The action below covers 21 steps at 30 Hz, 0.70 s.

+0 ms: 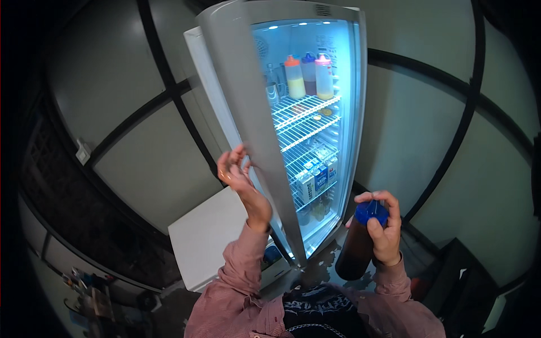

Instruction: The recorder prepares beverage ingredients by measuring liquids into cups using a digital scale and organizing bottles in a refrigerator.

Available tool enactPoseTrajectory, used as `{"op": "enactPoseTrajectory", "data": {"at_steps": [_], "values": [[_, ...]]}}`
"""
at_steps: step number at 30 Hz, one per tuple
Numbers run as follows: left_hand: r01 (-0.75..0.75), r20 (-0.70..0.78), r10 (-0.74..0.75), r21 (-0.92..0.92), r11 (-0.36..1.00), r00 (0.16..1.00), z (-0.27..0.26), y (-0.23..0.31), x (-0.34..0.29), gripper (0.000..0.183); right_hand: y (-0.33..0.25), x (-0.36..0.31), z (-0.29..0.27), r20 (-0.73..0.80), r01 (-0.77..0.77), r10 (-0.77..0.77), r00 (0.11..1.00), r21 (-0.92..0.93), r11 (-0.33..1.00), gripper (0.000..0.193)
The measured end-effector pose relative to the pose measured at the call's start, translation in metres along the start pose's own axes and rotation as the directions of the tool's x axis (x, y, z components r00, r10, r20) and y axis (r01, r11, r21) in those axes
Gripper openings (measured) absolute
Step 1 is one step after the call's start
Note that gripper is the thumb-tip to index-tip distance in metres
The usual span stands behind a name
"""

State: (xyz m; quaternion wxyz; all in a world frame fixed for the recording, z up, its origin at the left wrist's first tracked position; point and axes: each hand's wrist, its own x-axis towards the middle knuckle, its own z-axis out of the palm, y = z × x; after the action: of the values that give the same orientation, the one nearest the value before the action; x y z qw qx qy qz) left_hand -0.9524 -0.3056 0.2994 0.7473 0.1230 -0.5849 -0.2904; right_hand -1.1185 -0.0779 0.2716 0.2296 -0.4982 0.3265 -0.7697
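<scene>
In my right hand [387, 228] is a squeeze bottle [357, 248] with a blue cap and dark brown contents. The fingers wrap round its cap end, and the bottle tilts, its base toward the lower left. My left hand [241, 177] is raised beside the outer side of the grey fridge door [248, 112], fingers apart and loosely bent, holding nothing. Whether its fingertips touch the door I cannot tell. The door stands ajar, slightly blurred, and the lit fridge shows past it. On the top shelf [310, 107] stand squeeze bottles with orange [294, 79], purple [309, 73] and pink [324, 79] caps.
Metal cups [273, 93] stand at the left of the top shelf, partly behind the door. Milk cartons [320, 177] fill a lower shelf. A white-topped cabinet [208, 236] is at the left of the fridge. Dark furniture [456, 276] stands at the lower right.
</scene>
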Motion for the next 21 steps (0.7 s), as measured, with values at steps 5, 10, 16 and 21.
{"op": "enactPoseTrajectory", "data": {"at_steps": [5, 10, 16, 21], "values": [[0.041, 0.075, -0.025, -0.211, 0.977, 0.997, 0.008, 0.010, -0.048, 0.091, 0.004, -0.007, 0.006, 0.039, -0.034, 0.029, 0.999, 0.115, 0.993, 0.059], [0.141, 0.351, -0.071, -0.178, 0.974, 0.934, 0.039, -0.004, -0.057, 0.088, -0.015, -0.032, -0.020, -0.222, 0.040, -0.029, 0.975, 0.048, 0.998, 0.068], [-0.040, 0.364, 0.012, 0.071, 0.997, 0.931, 0.134, -0.106, 0.079, 0.069, -0.055, -0.036, -0.078, -0.281, 0.055, -0.090, 0.956, -0.131, 0.990, 0.067], [-0.033, 0.118, -0.030, 0.500, 0.866, 0.993, 0.215, -0.246, 0.207, 0.114, -0.054, -0.044, -0.105, -0.355, 0.127, -0.160, 0.921, -0.114, 0.985, 0.071]]}}
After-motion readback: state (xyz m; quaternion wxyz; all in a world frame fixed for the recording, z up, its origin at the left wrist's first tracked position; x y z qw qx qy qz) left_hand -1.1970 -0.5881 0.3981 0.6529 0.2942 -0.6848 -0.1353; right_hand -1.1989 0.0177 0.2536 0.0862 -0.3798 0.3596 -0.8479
